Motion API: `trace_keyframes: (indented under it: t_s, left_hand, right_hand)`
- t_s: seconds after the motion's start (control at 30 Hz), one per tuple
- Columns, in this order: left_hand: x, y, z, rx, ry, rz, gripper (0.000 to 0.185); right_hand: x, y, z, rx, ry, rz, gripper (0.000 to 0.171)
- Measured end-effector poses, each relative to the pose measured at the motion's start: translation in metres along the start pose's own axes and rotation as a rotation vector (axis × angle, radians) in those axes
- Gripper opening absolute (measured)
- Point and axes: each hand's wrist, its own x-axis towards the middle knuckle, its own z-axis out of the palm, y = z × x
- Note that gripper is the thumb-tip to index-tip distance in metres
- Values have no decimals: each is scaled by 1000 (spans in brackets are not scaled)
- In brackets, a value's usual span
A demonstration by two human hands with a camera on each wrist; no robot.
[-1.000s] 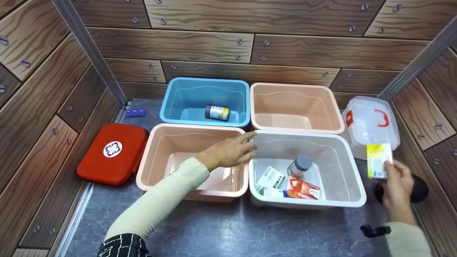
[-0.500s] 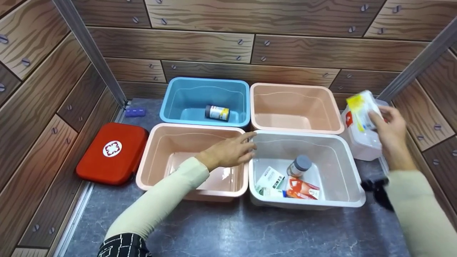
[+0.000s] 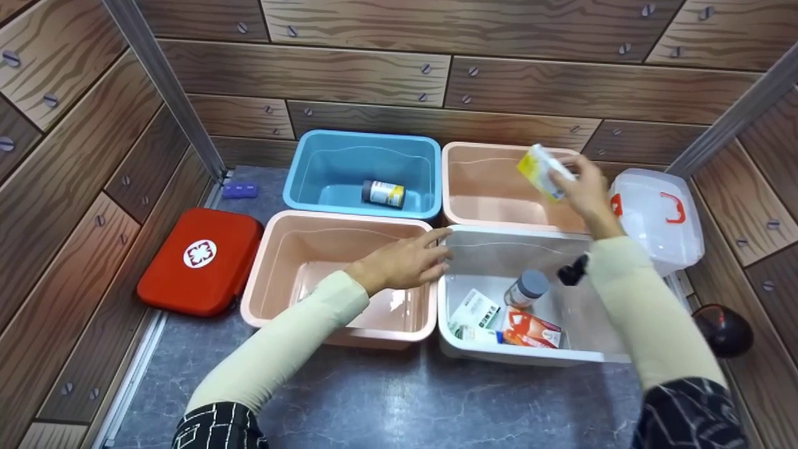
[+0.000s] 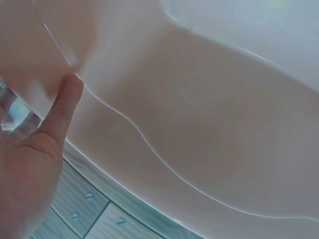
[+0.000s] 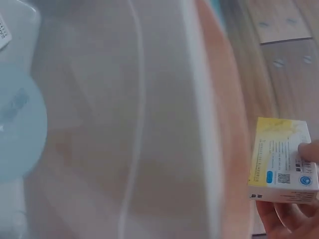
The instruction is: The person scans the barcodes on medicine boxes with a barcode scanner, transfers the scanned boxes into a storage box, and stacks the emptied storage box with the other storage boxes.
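My right hand [image 3: 581,186] pinches a yellow-and-white medicine box [image 3: 541,173] above the back right peach bin [image 3: 492,219]; the right wrist view shows the thumb on the printed face of that medicine box [image 5: 283,159] and fingers beneath. With its fingers extended, my left hand [image 3: 405,260] rests at the rims between the front left peach bin [image 3: 265,268] and the white bin [image 3: 520,355]. In the white bin lie a grey-capped bottle [image 3: 527,289], a red-and-white box [image 3: 532,328] and a white-and-green box [image 3: 479,308]. The left wrist view shows my left hand [image 4: 37,154] over the peach bin's wall.
A blue bin [image 3: 299,187] at the back left holds a bottle [image 3: 383,193] on its side. At the left lie a red first-aid case [image 3: 199,262] and a purple pill case [image 3: 240,190]. A clear first-aid box [image 3: 654,215] and a round black object [image 3: 723,330] stand at the right.
My right hand has carried the medicine box up from the right side, past the clear first-aid box, and left over the back right peach bin. My left hand has stayed in place.
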Motion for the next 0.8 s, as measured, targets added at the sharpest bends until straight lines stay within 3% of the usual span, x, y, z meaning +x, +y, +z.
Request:
trace_keyframes:
  t_s: [0.27,0.5,0.63,0.73,0.8]
  left_hand:
    - [0,0,-2,17,-26,-15,37]
    - [3,1,-1,7,-31,-11,37]
    - [2,0,-1,5,-27,-11,38]
    - [1,0,-1,10,-28,-18,38]
    - [0,-1,0,7,-29,-23,38]
  right_hand:
    - [9,-1,46,-34,-157,46,41]
    - [8,12,55,-201,-264,69,39]
    - [8,16,57,-321,-142,-6,42]
    - [6,13,60,-331,-15,-61,43]
    - [4,9,62,-315,21,-91,42]
